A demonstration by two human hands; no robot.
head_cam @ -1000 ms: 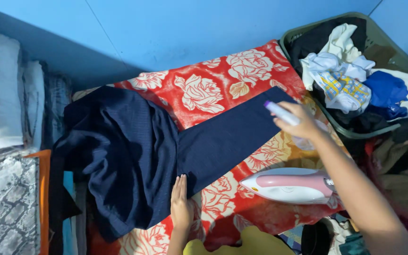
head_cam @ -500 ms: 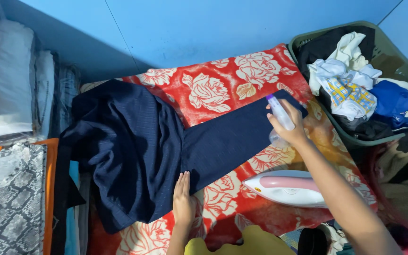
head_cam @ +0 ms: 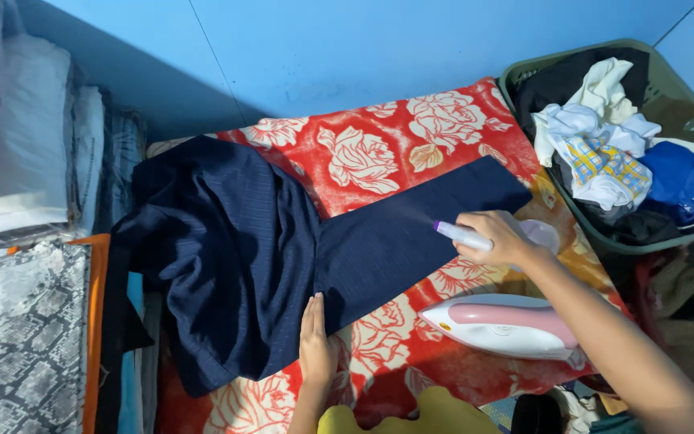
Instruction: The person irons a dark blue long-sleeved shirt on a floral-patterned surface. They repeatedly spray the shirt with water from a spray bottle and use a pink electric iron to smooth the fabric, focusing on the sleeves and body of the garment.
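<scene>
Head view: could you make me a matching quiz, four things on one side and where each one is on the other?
1 left hand
2 right hand
3 iron
4 basket

a holds spray bottle
b top right, full of clothes
c flat on dark cloth
d on rose-print cover, under the right forearm

Pairs: 1-c, 2-a, 3-d, 4-b

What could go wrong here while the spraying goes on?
1. The iron sits soleplate-down on the floral cover, close under the right forearm; if hot, it could scorch the cover or burn the arm.
2. The right hand aims the spray bottle at the navy garment; mist may also wet the cover.
3. The left hand pins only one edge, so the cloth may bunch.
</scene>
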